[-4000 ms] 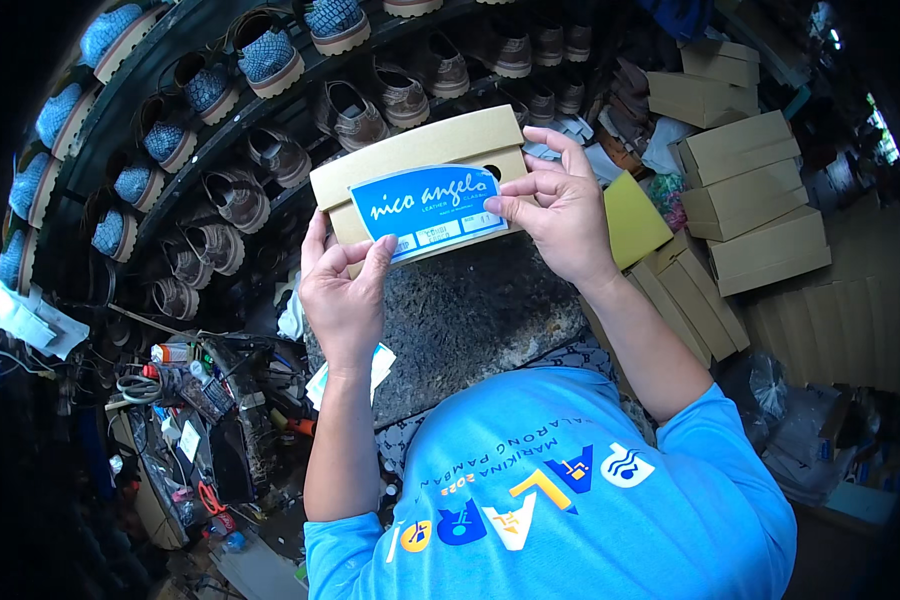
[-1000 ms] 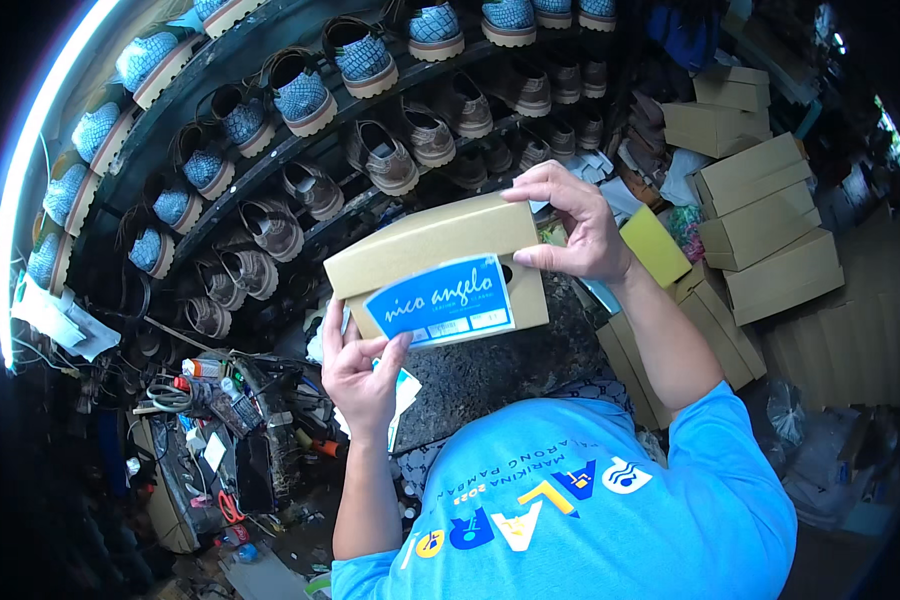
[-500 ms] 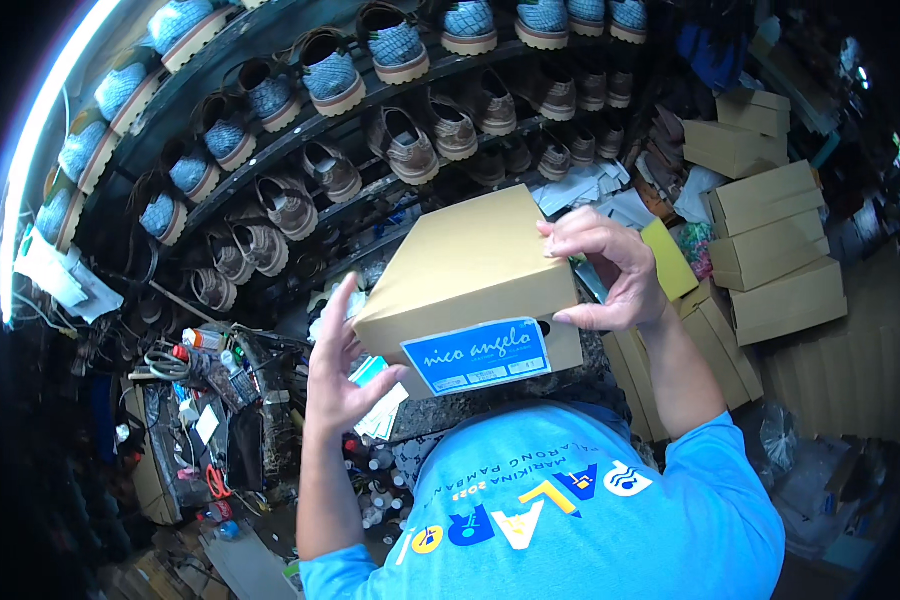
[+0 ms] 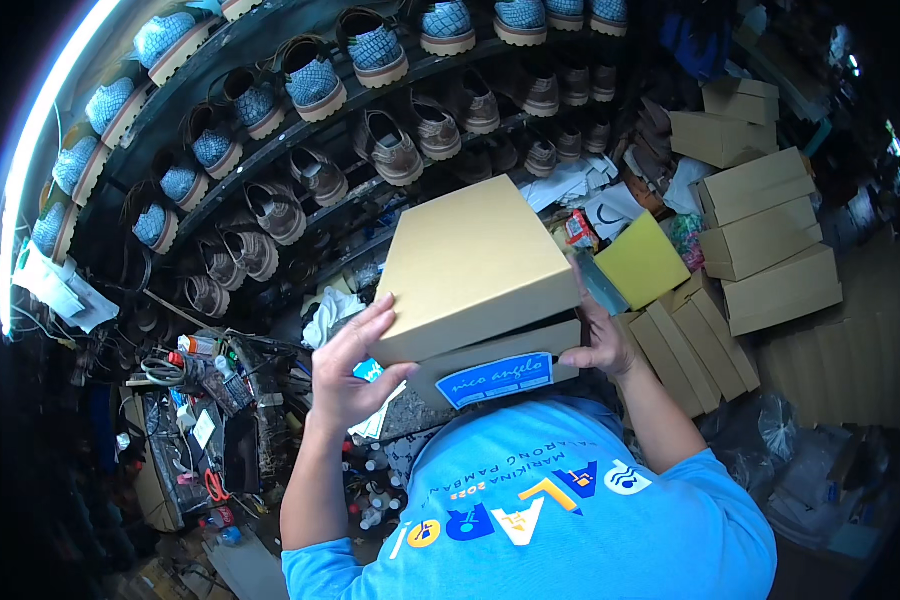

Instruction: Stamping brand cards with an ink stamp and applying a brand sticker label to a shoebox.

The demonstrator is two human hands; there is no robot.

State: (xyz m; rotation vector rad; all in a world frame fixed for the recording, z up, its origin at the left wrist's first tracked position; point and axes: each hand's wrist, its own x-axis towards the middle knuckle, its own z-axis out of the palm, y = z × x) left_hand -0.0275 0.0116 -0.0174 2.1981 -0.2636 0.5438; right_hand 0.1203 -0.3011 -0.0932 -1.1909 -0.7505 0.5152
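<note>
- Shoebox, plain tan, is held in front of the blue shirt, between both hands; whether its base is supported underneath cannot be told.
- Lid next: set on, but not evenly! It is tilted, and a dark gap is left along the near edge, above the front panel.
- Left hand: half open, fingers laid at the lid's near left corner, thumb stretched toward the front panel; that corner looks to be taken so lid and box are steadied together.
- Right hand: opened wide around the right side, thumb set at the panel's edge, fingers partly hidden; the grip is apparently placed opposite so the load is balanced.
- Blue label is turned toward the wearer, presumably so it can be read.
- Up on the racks, blue patterned shoes and brown shoes are lined up in rows, likely for easy picking.
- Off right, cardboard boxes are piled, seemingly to save room.
</note>
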